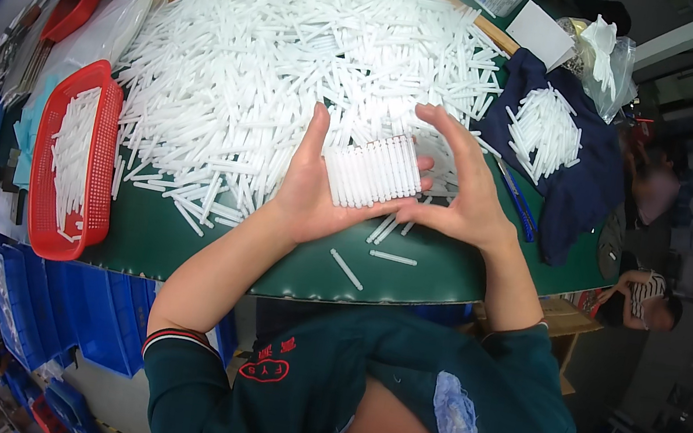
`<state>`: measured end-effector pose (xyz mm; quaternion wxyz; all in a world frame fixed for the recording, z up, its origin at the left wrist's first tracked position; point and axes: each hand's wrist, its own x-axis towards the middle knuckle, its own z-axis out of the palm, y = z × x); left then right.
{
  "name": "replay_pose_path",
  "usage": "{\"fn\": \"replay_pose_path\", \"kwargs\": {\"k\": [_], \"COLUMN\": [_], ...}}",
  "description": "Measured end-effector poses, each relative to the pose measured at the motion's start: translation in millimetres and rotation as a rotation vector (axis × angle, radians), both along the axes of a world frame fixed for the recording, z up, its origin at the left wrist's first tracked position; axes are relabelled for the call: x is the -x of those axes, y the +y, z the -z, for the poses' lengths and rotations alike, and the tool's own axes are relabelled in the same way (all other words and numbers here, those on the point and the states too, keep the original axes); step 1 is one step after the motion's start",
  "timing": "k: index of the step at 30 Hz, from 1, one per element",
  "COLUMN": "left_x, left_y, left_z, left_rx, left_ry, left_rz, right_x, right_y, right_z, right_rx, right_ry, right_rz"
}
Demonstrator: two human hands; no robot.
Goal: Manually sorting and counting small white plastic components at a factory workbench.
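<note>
One tidy row of slim white plastic sticks (373,172) stands lined up over the near side of the green-covered table (294,273), and from my distant post I see the left hand (307,198) cradling it, fingers curled behind. The right hand (479,207) is spread open around the row's right end; whether it touches, I cannot tell. I judge this handful's gathering nearly done, but most remains: a huge loose heap of white sticks (298,59) lies beyond, unsorted. More sticks fill the red perforated plastic basket (101,182).
</note>
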<state>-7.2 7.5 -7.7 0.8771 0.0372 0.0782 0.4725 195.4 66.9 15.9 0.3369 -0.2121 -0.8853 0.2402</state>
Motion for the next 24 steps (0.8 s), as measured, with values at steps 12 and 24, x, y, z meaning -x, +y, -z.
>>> {"fn": "replay_pose_path", "kwargs": {"k": [12,24], "left_x": [-19.2,-7.1], "left_y": [-5.6,-4.8], "left_z": [3.8,-1.1], "left_rx": [0.107,0.068], "left_ry": [0.167,-0.028], "left_rz": [0.031,0.051], "right_x": [10.3,7.3], "right_y": [-15.5,-10.2], "right_z": [17.2,1.6], "right_rx": [-0.139,-0.138], "right_ry": [-0.218,-0.107], "right_rz": [-0.064,-0.059]}}
